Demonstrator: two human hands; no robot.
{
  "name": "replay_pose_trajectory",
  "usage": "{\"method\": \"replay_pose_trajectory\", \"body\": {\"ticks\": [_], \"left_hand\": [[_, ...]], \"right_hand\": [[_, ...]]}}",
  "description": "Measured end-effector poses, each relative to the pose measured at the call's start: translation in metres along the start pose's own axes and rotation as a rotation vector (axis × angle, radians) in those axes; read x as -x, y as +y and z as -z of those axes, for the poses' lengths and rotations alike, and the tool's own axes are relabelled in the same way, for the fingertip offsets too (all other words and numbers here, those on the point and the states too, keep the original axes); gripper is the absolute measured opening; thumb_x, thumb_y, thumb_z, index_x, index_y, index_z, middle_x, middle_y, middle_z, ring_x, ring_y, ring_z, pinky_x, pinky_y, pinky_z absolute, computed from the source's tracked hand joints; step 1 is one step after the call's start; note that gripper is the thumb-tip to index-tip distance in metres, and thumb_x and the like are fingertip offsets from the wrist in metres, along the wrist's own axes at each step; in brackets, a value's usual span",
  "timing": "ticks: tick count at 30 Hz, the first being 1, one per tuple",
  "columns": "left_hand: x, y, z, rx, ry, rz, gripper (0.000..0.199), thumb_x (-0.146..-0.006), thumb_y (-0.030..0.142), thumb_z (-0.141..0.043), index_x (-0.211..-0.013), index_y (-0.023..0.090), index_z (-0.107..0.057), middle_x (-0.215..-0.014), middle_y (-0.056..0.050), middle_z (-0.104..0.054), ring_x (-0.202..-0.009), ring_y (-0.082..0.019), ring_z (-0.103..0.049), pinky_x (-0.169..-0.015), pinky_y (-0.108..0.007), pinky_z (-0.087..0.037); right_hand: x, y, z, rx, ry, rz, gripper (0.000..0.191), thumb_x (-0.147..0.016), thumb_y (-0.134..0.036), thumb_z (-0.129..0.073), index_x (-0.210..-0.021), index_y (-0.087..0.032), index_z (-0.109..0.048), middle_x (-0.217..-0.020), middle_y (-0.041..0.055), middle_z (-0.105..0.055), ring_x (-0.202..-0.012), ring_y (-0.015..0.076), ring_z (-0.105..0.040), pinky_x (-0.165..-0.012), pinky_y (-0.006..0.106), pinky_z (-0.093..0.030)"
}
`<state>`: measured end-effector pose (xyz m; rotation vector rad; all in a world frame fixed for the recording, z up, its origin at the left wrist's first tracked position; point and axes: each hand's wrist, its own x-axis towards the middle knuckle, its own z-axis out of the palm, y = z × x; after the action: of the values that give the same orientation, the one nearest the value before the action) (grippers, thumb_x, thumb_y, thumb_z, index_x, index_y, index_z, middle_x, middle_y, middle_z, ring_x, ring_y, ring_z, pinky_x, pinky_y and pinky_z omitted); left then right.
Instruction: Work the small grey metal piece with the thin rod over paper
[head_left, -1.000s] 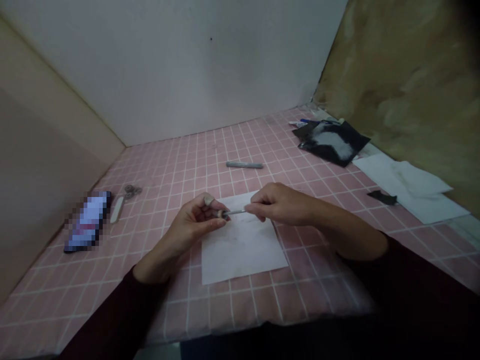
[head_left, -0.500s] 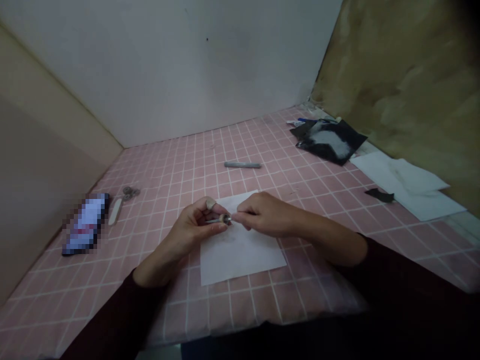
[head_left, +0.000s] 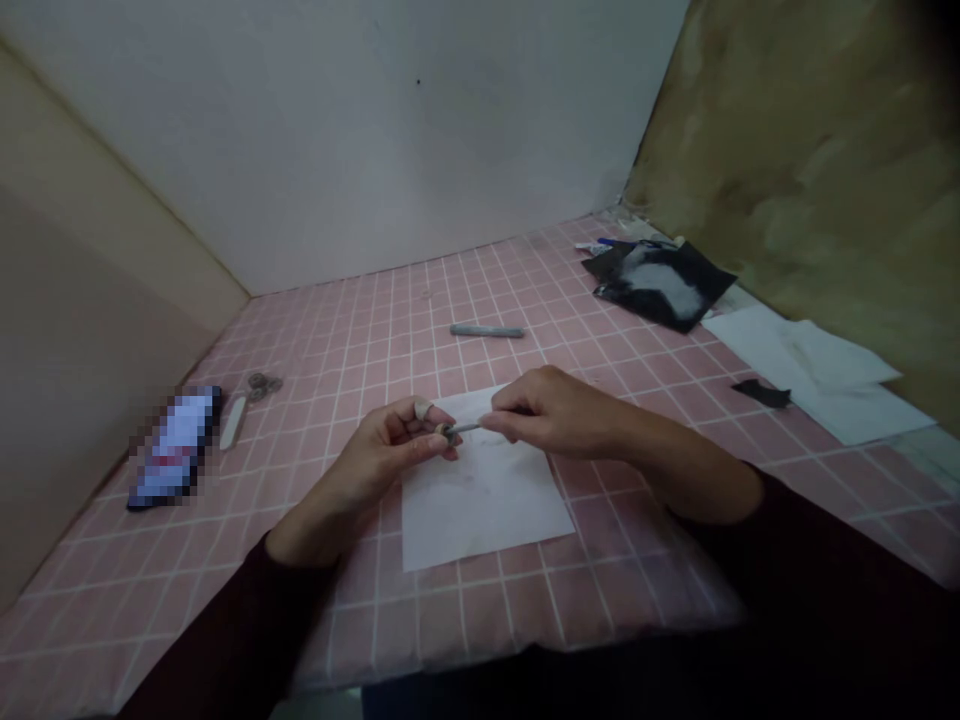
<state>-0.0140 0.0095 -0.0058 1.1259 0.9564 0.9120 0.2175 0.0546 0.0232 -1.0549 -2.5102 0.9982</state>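
Over a white sheet of paper [head_left: 480,510], my left hand [head_left: 397,437] pinches a small ring-like piece [head_left: 448,433] between thumb and fingers. A pale wrapping covers part of one of its fingers. My right hand [head_left: 551,412] is closed on the end of a thin grey rod [head_left: 469,427], whose other end meets the small piece at my left fingertips. Whether the rod passes through the piece is too small to tell. Behind the paper lies a grey stick [head_left: 486,331] on the pink checked cloth.
At the left are a blurred-out phone [head_left: 174,448], a white flat stick [head_left: 233,423] and small grey rings [head_left: 262,384]. To the right lie black sheets [head_left: 664,285], white papers [head_left: 817,375] and a dark scrap [head_left: 761,392]. Walls [head_left: 420,150] enclose the table.
My right hand has moved right and slightly up, away from my left fingertips. The rod now shows between the hands; before, it showed on the left side of the small piece.
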Motion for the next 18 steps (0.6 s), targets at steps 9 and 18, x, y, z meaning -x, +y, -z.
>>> {"method": "replay_pose_trajectory", "body": {"ticks": [9,18], "left_hand": [[0.0013,0.0005,0.0025,0.026,-0.077,0.038,0.018,-0.082,0.027,-0.077,-0.094,0.014,-0.073,-0.081,-0.005,-0.073,-0.070,-0.013,-0.065,-0.073,-0.024,-0.051],[-0.0006,-0.0012,0.0053,0.113,-0.117,0.090,0.019,-0.085,0.030,-0.074,-0.093,0.013,-0.073,-0.075,-0.006,-0.073,-0.061,-0.014,-0.066,-0.061,-0.024,-0.050]], "right_hand": [[0.0000,-0.0001,0.0005,0.002,0.001,0.072,0.042,-0.094,-0.031,-0.050,-0.057,-0.017,-0.038,-0.053,-0.0053,-0.034,-0.053,0.0073,-0.031,-0.059,0.029,-0.020],[0.0025,-0.0035,0.0030,0.018,0.027,0.085,0.042,-0.094,-0.031,-0.052,-0.057,-0.017,-0.037,-0.053,-0.0053,-0.034,-0.054,0.0073,-0.031,-0.060,0.029,-0.020]]}}
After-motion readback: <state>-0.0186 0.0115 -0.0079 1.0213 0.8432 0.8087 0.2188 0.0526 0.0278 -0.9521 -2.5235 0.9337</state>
